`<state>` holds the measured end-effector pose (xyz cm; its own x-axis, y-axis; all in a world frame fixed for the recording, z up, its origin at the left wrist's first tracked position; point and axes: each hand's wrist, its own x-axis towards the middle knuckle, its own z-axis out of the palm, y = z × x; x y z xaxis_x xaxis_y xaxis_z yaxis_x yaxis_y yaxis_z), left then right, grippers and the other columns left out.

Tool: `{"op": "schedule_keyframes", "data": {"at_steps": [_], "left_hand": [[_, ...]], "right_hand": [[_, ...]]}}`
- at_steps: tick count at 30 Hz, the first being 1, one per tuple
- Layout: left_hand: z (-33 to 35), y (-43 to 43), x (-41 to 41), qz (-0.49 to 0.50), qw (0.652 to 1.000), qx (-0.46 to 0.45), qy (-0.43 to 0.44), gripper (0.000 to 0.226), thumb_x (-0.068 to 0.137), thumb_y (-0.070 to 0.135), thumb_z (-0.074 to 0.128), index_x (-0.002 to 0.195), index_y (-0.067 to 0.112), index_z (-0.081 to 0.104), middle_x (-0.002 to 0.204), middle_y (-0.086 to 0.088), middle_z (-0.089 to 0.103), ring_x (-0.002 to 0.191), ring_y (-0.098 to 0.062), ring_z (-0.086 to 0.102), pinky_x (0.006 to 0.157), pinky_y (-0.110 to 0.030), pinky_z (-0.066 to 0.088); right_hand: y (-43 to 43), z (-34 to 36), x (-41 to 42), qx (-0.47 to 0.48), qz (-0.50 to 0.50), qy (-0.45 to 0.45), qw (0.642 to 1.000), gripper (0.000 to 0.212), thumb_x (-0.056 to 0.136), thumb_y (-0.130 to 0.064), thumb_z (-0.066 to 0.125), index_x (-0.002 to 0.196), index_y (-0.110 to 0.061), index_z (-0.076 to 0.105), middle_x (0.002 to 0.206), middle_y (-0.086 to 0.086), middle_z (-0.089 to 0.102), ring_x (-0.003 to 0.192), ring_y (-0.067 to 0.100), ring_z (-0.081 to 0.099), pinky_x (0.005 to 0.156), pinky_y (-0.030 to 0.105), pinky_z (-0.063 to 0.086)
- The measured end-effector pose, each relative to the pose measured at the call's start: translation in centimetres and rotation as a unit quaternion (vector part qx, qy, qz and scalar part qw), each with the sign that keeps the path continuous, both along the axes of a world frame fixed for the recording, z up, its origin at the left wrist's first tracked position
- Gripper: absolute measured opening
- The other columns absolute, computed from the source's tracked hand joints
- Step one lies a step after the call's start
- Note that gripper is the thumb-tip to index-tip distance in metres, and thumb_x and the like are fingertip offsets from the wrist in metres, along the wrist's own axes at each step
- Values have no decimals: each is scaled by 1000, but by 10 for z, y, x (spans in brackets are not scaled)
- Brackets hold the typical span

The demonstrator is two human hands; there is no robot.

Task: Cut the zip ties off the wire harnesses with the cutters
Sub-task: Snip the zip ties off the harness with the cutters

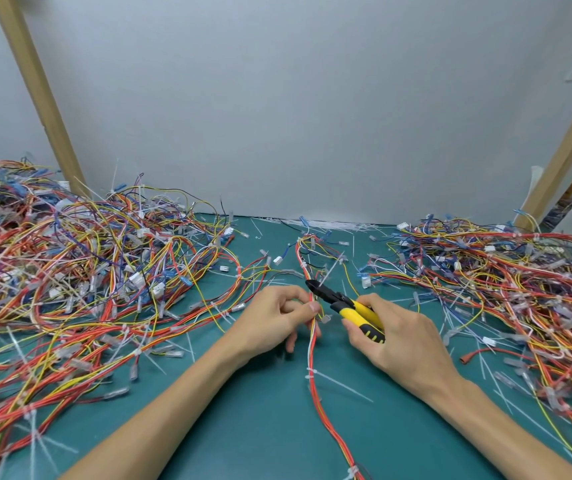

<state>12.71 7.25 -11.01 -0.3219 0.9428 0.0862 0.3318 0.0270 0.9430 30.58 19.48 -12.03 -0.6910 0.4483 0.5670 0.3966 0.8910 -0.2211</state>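
Bare green mat (260, 427) between forearms: open lane from near edge. Left harness heap (70, 271) and right harness heap (502, 289) block both flanks. Centre harness (311, 355) runs lengthwise down lane, pinched by left hand (274, 317); right hand (398, 337) gripping cutters (346, 303) just beside. Grey wall (295, 116) closes back; loose zip-tie strips (329, 224) along its foot.

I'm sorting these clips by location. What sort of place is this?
Probably a factory or rework bench: piles of wire harnesses on a green mat, loose zip ties, and cutters in the right hand.
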Motion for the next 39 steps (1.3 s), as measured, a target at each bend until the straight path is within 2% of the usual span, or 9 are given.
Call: {"op": "schedule_keyframes", "data": {"at_steps": [3, 7, 10, 13, 16, 22, 27, 33, 39], "left_hand": [[0, 0, -1, 8, 1000, 7, -5, 22, 98, 25, 56, 82, 10, 61, 70, -1, 74, 35, -16, 41, 40, -18, 35], [-1, 0, -2, 13, 1000, 7, -5, 25, 97, 23, 57, 82, 4, 61, 66, 0, 72, 37, -15, 39, 41, -18, 35], [-3, 1, -4, 9, 1000, 7, -3, 23, 97, 22, 58, 78, 8, 61, 66, -9, 70, 38, -16, 39, 42, -19, 34], [-4, 2, -5, 1, 1000, 0, 2, 25, 97, 23, 58, 81, 4, 60, 66, -10, 69, 39, -17, 39, 43, -20, 34], [-5, 3, -5, 1, 1000, -1, 2, 25, 97, 22, 58, 83, 1, 59, 72, -21, 68, 43, -20, 40, 43, -20, 35], [-5, 3, -4, -4, 1000, 5, -5, 22, 97, 20, 57, 81, 6, 61, 67, -6, 71, 41, -18, 40, 42, -19, 36], [-7, 4, -6, -5, 1000, 8, 3, 24, 97, 22, 58, 83, 2, 62, 66, -4, 71, 40, -18, 41, 42, -18, 36], [-11, 5, -8, -8, 1000, 0, 14, 24, 97, 21, 58, 82, 3, 58, 70, -12, 71, 39, -17, 41, 42, -18, 35], [-13, 7, -8, -12, 1000, 2, 9, 24, 97, 23, 58, 83, 3, 60, 68, -6, 72, 42, -20, 42, 42, -18, 36]], "right_hand": [[1, 1, 1, -12, 0, -3, 1000, 37, 83, -63, 49, 100, -31, 58, 76, -14, 60, 65, 10, 56, 55, 27, 42], [4, 0, 4, -28, 20, -10, 999, 48, 83, -64, 47, 118, -33, 54, 99, -20, 55, 88, 1, 51, 70, 22, 40], [4, 0, 3, -16, 18, -15, 1000, 45, 82, -63, 47, 114, -32, 55, 93, -19, 56, 82, 3, 52, 65, 22, 39], [2, 1, 2, 11, 9, -8, 1000, 42, 82, -62, 46, 104, -29, 59, 80, -12, 60, 71, 13, 59, 53, 28, 44], [1, 1, 1, 32, 7, 2, 999, 41, 82, -60, 47, 96, -25, 62, 71, -9, 59, 63, 17, 61, 48, 29, 44], [2, -1, 3, 9, 6, -10, 1000, 42, 82, -63, 46, 102, -28, 59, 80, -10, 60, 71, 14, 62, 53, 29, 45], [3, 2, 4, -6, 19, -17, 1000, 48, 82, -60, 50, 117, -28, 58, 97, -14, 59, 91, 11, 58, 69, 25, 43], [0, 2, 1, 17, 3, -10, 1000, 43, 81, -62, 46, 97, -26, 63, 72, -9, 60, 65, 17, 62, 52, 30, 47], [2, 2, 2, 13, 0, -16, 1000, 43, 80, -62, 47, 101, -27, 60, 79, -10, 59, 72, 15, 62, 55, 28, 45]]}}
